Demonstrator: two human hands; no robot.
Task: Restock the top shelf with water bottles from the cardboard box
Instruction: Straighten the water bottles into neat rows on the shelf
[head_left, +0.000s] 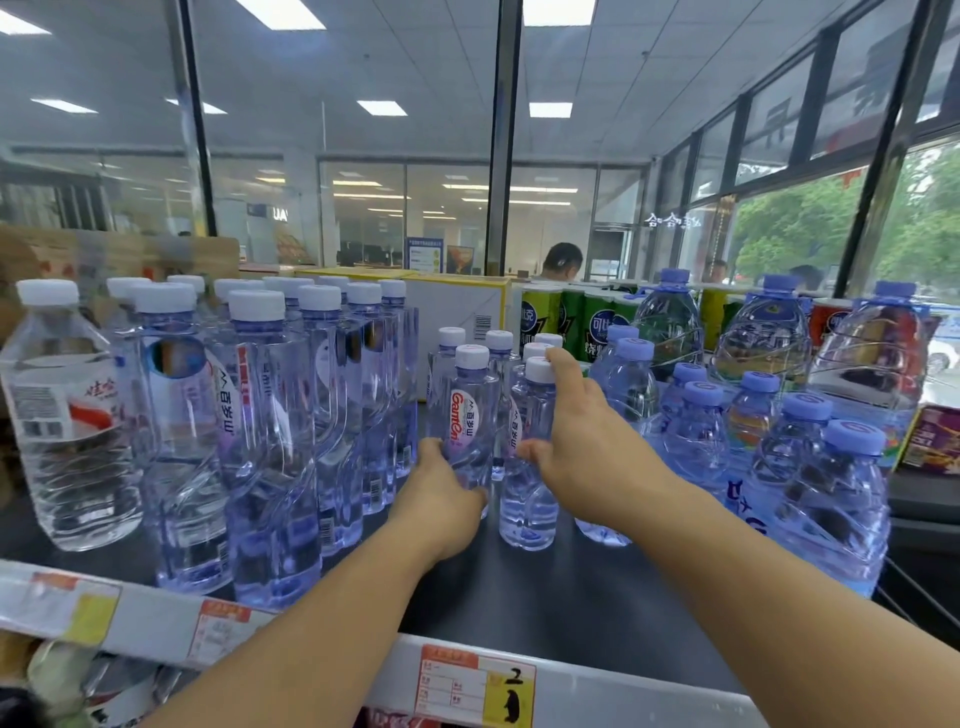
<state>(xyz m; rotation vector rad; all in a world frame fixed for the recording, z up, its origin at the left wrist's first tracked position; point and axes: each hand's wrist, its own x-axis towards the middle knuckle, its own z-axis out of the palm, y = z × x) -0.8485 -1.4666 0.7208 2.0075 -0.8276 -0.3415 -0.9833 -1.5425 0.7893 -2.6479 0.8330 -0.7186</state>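
On the dark top shelf (545, 597), rows of water bottles are set out. Tall white-capped bottles (270, 441) are packed along the left side, and rounder blue-capped bottles (826, 499) are grouped on the right, with big jugs (763, 348) behind them. Between the two groups, a small cluster of short white-capped bottles is seen at the middle of the shelf. A front short bottle with a red label (467, 415) is gripped low on its body by the left hand (441, 493), the fingers curled round it. The short bottle just beside it (530, 467) is held by the right hand (587, 441): the thumb is pressed against its lower body and the fingers are stretched up past its cap. Both bottles are standing upright on the shelf. Price tags (475, 686) are fixed along the shelf's front edge.
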